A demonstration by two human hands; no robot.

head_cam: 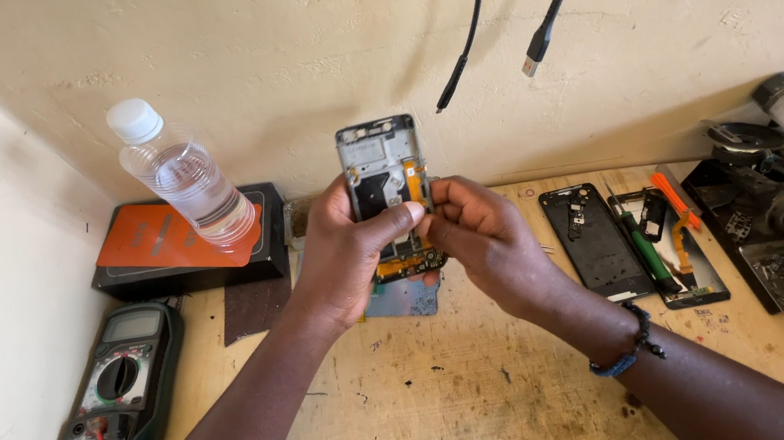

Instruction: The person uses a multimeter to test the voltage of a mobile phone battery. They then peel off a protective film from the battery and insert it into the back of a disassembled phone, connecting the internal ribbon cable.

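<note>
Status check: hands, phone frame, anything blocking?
Left hand grips phone frame, upright over bench. Right hand pinches its orange flex. Bottle and meter sit off left, not blocking.

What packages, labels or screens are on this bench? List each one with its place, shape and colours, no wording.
Box: back left by the wall, flat black rectangle with an orange label, clear bottle resting on it.
Multimeter: front left, dark green case, small grey screen, round dial.
Dismantled phone: held by left hand and right hand, grey frame, orange strip.
</note>
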